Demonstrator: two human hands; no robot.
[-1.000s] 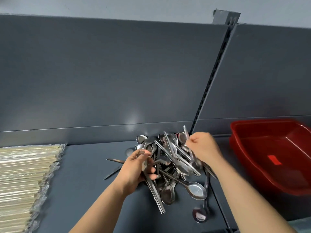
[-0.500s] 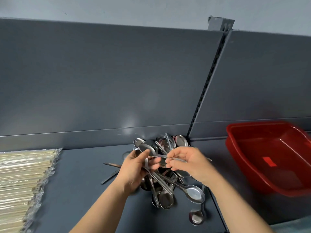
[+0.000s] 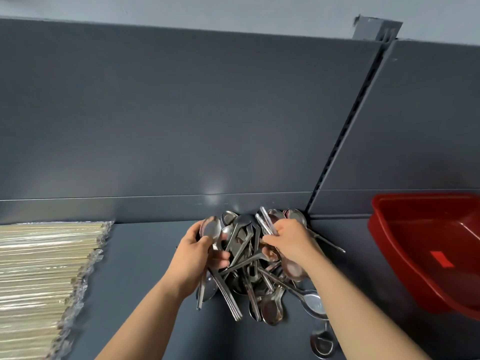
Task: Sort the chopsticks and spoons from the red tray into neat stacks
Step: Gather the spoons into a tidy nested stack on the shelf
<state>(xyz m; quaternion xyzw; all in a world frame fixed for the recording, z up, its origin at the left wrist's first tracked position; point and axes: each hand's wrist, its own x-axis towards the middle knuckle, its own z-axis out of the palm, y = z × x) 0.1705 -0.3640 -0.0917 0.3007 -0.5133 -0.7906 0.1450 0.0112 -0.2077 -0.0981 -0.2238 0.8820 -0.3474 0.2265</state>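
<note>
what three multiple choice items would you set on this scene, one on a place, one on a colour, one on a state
1. Where does the chopstick stack lie relative to the spoon pile?
A. to its left
B. to its right
C. on top of it

2. What colour is the tray?
A. blue
B. red
C. green

3. What is the left hand doing?
A. lying flat and open
B. gripping a bundle of spoons
C. hanging idle

Answers:
1 A, the stack sits at the far left and the pile in the middle.
2 B, the tray at the right is plainly red.
3 B, its fingers curl round spoons whose handles jut out below it.
</note>
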